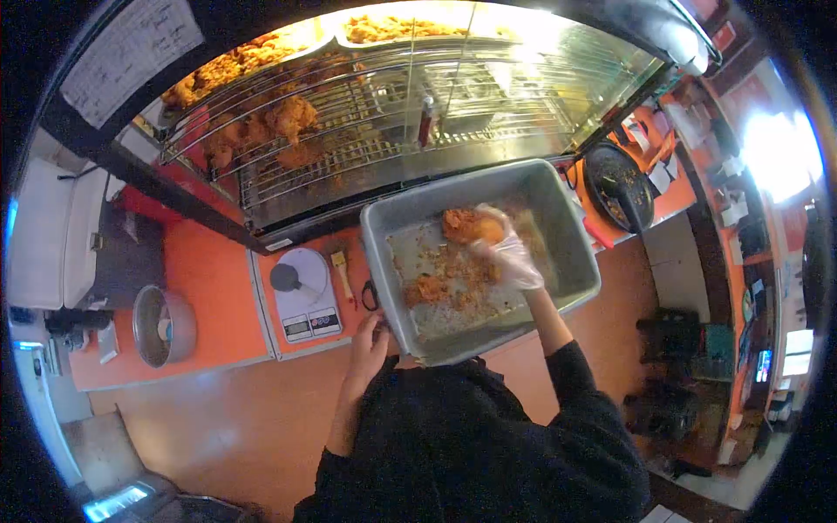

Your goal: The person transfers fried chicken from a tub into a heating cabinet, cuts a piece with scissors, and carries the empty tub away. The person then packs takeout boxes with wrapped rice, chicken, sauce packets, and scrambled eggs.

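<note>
My right hand (513, 261), in a clear plastic glove, reaches into a grey plastic tub (397, 301). Its fingers are closed around a piece of fried chicken (464, 227). Another fried piece (427, 290) lies at the tub's left side, among loose crumbs on the bottom. My left hand (370, 345) is bare and low beside the tub's near left corner. Its fingers look curled, and whether they grip anything is hidden. Just above it, against the tub's left wall, is a black loop handle (370, 295).
A heated glass cabinet (418, 105) with fried chicken on racks stands behind the tub. Left on the orange counter are a scale (309, 301), a brush (343, 277) and a metal pot (166, 327). A dark pan (617, 186) sits at right.
</note>
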A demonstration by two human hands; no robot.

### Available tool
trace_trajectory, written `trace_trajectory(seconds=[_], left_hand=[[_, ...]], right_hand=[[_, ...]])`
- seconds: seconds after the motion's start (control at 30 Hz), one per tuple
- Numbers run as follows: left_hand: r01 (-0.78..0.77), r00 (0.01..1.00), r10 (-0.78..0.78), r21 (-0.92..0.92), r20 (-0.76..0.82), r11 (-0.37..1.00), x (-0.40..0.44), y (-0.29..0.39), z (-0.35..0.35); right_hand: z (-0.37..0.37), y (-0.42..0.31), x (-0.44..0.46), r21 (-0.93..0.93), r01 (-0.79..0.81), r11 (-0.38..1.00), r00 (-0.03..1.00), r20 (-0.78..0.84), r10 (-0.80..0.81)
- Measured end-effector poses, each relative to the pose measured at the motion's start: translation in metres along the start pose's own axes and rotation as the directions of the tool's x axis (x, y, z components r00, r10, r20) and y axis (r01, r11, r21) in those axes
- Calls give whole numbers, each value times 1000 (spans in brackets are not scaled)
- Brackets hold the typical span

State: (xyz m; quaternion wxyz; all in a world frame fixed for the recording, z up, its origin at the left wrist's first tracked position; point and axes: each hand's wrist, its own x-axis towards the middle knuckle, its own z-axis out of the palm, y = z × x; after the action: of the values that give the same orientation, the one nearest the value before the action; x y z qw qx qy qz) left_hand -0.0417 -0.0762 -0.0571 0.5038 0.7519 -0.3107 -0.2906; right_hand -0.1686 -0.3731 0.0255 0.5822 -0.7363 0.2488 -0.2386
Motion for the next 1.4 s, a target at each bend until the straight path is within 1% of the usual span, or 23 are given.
trace_trajectory(seconds=[0.13,0.17,0.2,0.23,0.37,0.47,0.53,0.6,0.67,0.73,0.8,0.9,0.93,0.97,1.0,1.03,1.1,1.13,1.2,1.23,1.27,1.33,1.4], left_hand=[[-170,979,181,112,-94,979,0,-2,0],[-116,991,122,96,-52,989,0,9,-3],[-66,998,67,83,-8,994,-1,16,-4],[-72,997,73,83,-10,994,-2,13,-3],[-59,998,60,29,-24,998,0,10,-1],[-76,996,79,71,-45,995,0,9,-3],[-102,992,105,52,-72,993,-4,26,-6],[-48,998,50,50,-41,998,-5,13,-7],[-118,989,126,95,-81,988,-3,11,-10],[-121,989,124,42,-77,992,-2,-6,-10],[-126,990,125,-8,-68,992,-4,-5,-15],[-19,999,19,-1,-46,1000,-8,11,-26],[-30,998,29,-19,-63,999,-9,12,-28],[-39,996,37,-36,-78,999,-10,12,-30],[-41,996,38,-35,-82,999,-11,14,-33],[6,997,-9,-46,-73,999,-12,17,-35],[52,996,-55,-58,-65,997,-14,22,-40],[25,997,-30,-61,-78,998,-16,23,-42],[0,996,-6,-67,-92,998,-17,21,-43],[-10,995,2,-80,-101,997,-17,16,-43],[-18,994,8,-92,-108,996,-17,12,-43],[-27,993,16,-93,-115,995,-17,7,-45],[-36,993,24,-94,-118,995,-17,4,-47]], right_hand=[[-18,33,3,210,3,978,1000,-29,4],[-15,23,-5,581,-73,811,997,26,71],[-13,14,-12,850,-142,507,989,98,111],[-11,9,-14,911,-173,374,982,129,139],[6,-18,-24,929,-73,364,994,37,104],[17,-18,-26,955,-168,244,970,117,211],[25,-18,-26,952,-197,235,970,153,190],[35,-34,-25,832,-279,480,955,186,232],[46,-66,-16,817,-337,468,934,226,279],[60,-84,-2,555,-544,629,835,283,472],[76,-65,25,366,-359,858,915,319,247],[111,-102,66,150,41,988,973,219,-74],[120,-124,77,151,47,987,972,223,-80],[128,-146,88,-125,232,965,963,170,-210],[134,-163,100,-397,376,838,927,152,-344],[140,-175,116,-395,379,837,925,154,-346],[147,-191,148,-748,253,614,967,176,-184],[153,-167,160,-884,319,343,832,88,-547],[147,-196,186,-933,334,137,940,319,-119],[143,-184,209,-932,334,137,940,320,-116],[139,-170,228,-867,496,36,848,475,-234],[133,-152,240,-773,629,-79,718,617,-324],[127,-150,239,-714,666,216,732,570,-373]])
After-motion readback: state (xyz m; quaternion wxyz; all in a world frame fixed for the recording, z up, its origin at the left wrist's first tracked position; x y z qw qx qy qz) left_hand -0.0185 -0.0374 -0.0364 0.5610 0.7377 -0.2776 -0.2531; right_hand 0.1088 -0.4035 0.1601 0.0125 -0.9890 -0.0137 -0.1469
